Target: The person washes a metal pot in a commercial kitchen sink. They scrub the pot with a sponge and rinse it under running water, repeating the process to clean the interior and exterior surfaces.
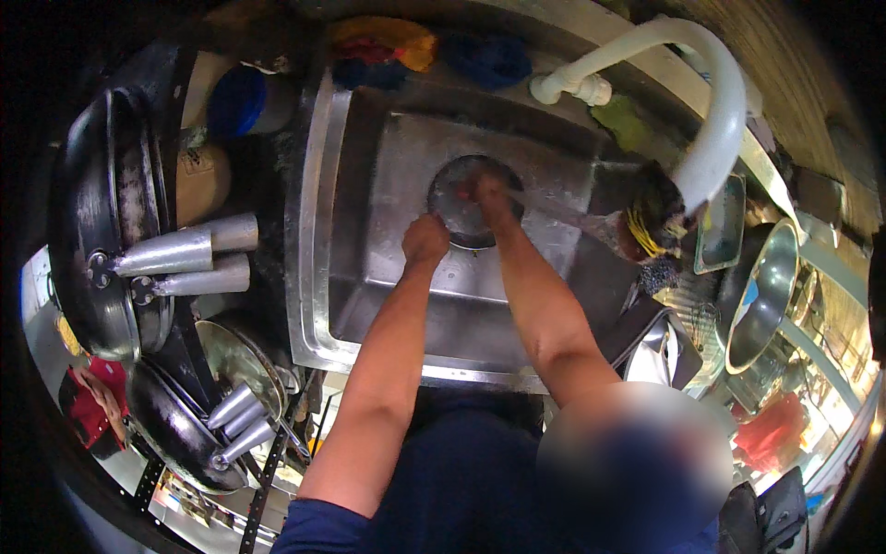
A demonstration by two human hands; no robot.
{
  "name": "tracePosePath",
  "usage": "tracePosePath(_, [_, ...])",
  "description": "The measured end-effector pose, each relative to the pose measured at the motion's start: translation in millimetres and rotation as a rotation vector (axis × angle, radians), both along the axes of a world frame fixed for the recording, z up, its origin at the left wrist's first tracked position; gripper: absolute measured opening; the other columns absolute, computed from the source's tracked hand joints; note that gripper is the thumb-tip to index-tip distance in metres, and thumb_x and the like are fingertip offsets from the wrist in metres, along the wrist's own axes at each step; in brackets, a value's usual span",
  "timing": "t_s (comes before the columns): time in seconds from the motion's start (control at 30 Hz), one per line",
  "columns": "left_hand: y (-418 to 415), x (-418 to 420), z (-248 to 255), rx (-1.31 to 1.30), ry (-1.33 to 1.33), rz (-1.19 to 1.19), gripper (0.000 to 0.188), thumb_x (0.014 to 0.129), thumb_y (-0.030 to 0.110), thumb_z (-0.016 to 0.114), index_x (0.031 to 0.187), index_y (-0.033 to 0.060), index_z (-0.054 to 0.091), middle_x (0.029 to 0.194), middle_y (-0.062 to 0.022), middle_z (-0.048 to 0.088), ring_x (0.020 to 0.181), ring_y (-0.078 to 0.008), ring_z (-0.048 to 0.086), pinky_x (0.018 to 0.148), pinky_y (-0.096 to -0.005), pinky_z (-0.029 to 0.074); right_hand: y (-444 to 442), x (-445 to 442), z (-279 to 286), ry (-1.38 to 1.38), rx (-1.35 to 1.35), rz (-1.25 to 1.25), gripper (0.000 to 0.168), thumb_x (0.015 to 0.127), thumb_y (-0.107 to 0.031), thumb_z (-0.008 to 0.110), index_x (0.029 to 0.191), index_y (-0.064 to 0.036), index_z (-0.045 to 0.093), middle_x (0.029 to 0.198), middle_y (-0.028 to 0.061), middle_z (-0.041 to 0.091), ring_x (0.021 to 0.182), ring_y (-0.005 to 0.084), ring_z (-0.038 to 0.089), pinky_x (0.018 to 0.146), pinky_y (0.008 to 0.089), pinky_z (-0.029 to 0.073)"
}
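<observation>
A round dark metal pan [462, 225] lies in the stainless steel sink [408, 149]. My left hand [426, 239] is closed at the pan's left rim and seems to grip it. Over the inside of the pan, my right hand [493, 197] is blurred. A reddish patch shows by its fingers, but I cannot tell whether it is a scrubber or the fingers themselves. From the right, a stream of water [554, 209] runs to the pan. It comes from the wrapped end [644, 232] of a thick white hose [727, 104], bound with yellow cord.
Black pans [90, 208] with metal handles hang at the left, with more pans [173, 422] below. Cloths [415, 45] lie on the sink's back ledge. Right of the sink stand a steel bowl [768, 298] and a tray [721, 221]. Another person's hand [104, 398] shows at far left.
</observation>
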State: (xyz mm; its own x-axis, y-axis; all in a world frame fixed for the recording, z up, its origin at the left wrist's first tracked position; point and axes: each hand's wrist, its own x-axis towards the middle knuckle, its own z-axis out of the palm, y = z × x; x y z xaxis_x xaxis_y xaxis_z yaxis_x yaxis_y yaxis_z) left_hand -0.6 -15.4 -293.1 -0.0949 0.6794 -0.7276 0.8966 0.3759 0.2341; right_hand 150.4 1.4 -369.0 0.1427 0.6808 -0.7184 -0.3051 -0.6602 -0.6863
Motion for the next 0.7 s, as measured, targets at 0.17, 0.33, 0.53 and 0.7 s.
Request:
tracePosePath(0.17, [-4, -2, -6, 0.028, -0.044, -0.133, 0.041, 0.099, 0.031, 0.041, 0.104, -0.0019, 0.065, 0.105, -0.0245, 0.067, 0.103, -0.0422, 0.064, 0.09, -0.0502, 0.051, 19, 20, 43, 0.204, 0.019, -0.101, 0.046, 0.097, -0.041, 0.049, 0.109, 0.001, 0.061, 0.09, 0.0164, 0.068, 0.084, 0.0295, 0.069, 0.068, 0.0394, 0.056])
tracePosePath(0.33, [-15, 2, 5, 0.422, 0.102, -0.268, 0.032, 0.095, 0.024, 0.05, 0.106, -0.0021, 0.065, 0.1, -0.0228, 0.067, 0.096, -0.0404, 0.066, 0.089, -0.0482, 0.051, 11, 27, 55, 0.155, 0.172, -0.166, 0.046, 0.097, -0.046, 0.05, 0.097, -0.004, 0.067, 0.088, 0.0127, 0.068, 0.073, 0.0216, 0.065, 0.062, 0.0343, 0.052])
tracePosePath(0.53, [4, 53, 37, 0.849, -0.181, 0.065, 0.03, 0.089, 0.023, 0.061, 0.109, 0.0015, 0.062, 0.109, -0.0164, 0.065, 0.098, -0.0323, 0.063, 0.078, -0.0466, 0.051, -17, 33, 119, -0.281, 0.203, -0.274, 0.044, 0.098, -0.042, 0.049, 0.095, -0.002, 0.069, 0.087, 0.0148, 0.069, 0.08, 0.024, 0.065, 0.072, 0.0379, 0.049])
tracePosePath(0.7, [48, 104, 49, -0.286, -1.21, 1.076, 0.034, 0.093, 0.03, 0.06, 0.114, 0.0041, 0.06, 0.105, -0.0124, 0.066, 0.088, -0.0282, 0.065, 0.067, -0.0418, 0.05, -50, 42, 115, -0.576, 0.138, -0.422, 0.038, 0.098, -0.033, 0.046, 0.103, -0.001, 0.065, 0.092, 0.0189, 0.067, 0.087, 0.0297, 0.064, 0.077, 0.0419, 0.047])
